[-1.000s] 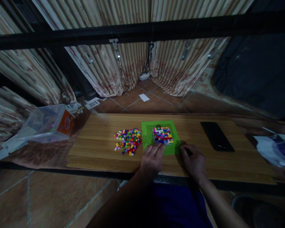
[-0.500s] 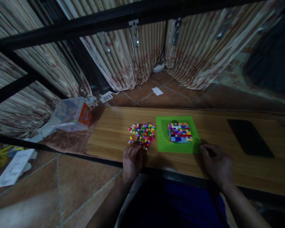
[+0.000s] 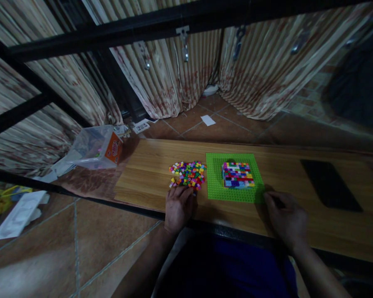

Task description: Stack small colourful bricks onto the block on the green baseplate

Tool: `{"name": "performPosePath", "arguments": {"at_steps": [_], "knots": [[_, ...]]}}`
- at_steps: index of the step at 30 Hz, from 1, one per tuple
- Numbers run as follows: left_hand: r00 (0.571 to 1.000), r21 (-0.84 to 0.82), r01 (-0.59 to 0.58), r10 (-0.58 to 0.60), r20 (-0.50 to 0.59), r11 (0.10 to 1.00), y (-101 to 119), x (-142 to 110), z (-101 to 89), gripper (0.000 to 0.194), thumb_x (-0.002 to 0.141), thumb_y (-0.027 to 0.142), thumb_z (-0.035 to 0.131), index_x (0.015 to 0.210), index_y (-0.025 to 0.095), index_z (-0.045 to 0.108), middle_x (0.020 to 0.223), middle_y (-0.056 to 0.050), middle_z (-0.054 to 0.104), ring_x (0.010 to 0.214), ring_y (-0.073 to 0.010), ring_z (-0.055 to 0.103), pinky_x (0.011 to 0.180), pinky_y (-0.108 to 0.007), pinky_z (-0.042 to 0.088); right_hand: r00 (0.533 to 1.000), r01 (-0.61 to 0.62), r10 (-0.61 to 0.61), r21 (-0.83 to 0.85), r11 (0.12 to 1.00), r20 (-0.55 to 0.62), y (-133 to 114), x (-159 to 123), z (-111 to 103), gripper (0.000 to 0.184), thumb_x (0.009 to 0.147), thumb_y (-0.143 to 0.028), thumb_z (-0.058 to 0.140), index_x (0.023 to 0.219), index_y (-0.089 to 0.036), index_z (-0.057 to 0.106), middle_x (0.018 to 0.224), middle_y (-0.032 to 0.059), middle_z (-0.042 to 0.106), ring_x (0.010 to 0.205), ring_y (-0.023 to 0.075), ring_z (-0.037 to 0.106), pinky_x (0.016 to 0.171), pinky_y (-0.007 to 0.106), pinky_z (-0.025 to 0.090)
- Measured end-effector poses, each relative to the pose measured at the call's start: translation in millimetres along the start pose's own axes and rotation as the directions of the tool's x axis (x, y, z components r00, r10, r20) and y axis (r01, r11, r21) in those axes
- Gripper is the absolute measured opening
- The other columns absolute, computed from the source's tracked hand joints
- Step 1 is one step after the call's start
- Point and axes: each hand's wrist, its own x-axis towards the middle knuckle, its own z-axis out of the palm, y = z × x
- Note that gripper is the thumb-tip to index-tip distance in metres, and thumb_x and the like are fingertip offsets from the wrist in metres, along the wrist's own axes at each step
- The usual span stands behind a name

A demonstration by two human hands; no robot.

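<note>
The pile [image 3: 188,174] of small bricks spread loosely left to right, and just right of it lay the green plate [image 3: 216,192], bearing the block [image 3: 238,175] near its middle. The block's long axis ran left to right, roughly along the plate's near edge, its coloured rows pointing the same way. The left hand [image 3: 178,207], which a second earlier was at the block's near side, was now at the pile's near edge, its fingers bent; whether they had closed on a brick I could not tell. The right hand [image 3: 286,217] had stayed by the plate's near right corner, its fingers curled, though I could not tell whether they gripped it. The surface [image 3: 149,155] was long and wood-grained. Beyond its left end stood a clear box [image 3: 90,149] with an orange label; striped curtains [image 3: 180,82] hung behind a white card [image 3: 208,120] on the tiles, and a black slab [image 3: 331,184] lay at right.
</note>
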Motion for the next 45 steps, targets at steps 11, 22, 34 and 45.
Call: {"name": "performPosePath", "arguments": {"at_steps": [11, 22, 34, 45], "knots": [[0.997, 0.007, -0.074, 0.075, -0.036, 0.997, 1.2, 4.7, 5.3, 0.016, 0.092, 0.026, 0.057, 0.098, 0.023, 0.071, 0.092, -0.005, 0.069, 0.088, -0.0188, 0.063, 0.094, -0.040, 0.050, 1.000, -0.021, 0.020, 0.012, 1.000, 0.012, -0.5, 0.6, -0.1, 0.036, 0.087, -0.050, 0.053, 0.084, -0.017, 0.068, 0.090, 0.0118, 0.070, 0.082, 0.0259, 0.066, 0.074, 0.039, 0.051], [0.991, -0.295, 0.133, -0.134, 0.015, 0.946, 11.5, 9.9, 1.6, 0.020, 0.097, 0.025, 0.047, 0.095, 0.020, 0.066, 0.093, -0.005, 0.070, 0.088, -0.0159, 0.066, 0.082, -0.028, 0.054, 0.999, -0.022, 0.016, 0.167, 0.986, 0.041, -39.3, -2.8, -8.6, 0.029, 0.087, -0.047, 0.058, 0.084, -0.020, 0.069, 0.087, 0.0070, 0.069, 0.078, 0.0210, 0.065, 0.072, 0.034, 0.051], [0.917, -0.749, 0.397, -0.256, 0.305, 0.531, 56.5, 11.2, -11.0, 0.023, 0.094, 0.035, 0.051, 0.095, 0.019, 0.068, 0.080, -0.001, 0.067, 0.070, -0.0123, 0.063, 0.066, -0.022, 0.052, 0.936, -0.102, -0.121, 0.583, 0.806, 0.331, -137.7, -18.6, 24.8, 0.017, 0.088, -0.035, 0.062, 0.095, -0.024, 0.073, 0.090, 0.0036, 0.071, 0.085, 0.0175, 0.066, 0.077, 0.031, 0.053], [0.858, -0.784, 0.502, -0.326, 0.397, 0.367, 64.6, 7.4, 1.7, 0.021, 0.087, 0.035, 0.062, 0.085, 0.016, 0.069, 0.072, 0.000, 0.062, 0.068, -0.0124, 0.056, 0.066, -0.022, 0.047, 0.945, -0.053, -0.143, 0.567, 0.822, 0.295, -132.9, -23.6, 20.9, 0.014, 0.090, -0.025, 0.061, 0.093, -0.027, 0.075, 0.084, 0.0012, 0.070, 0.080, 0.0154, 0.065, 0.073, 0.028, 0.051]]}}
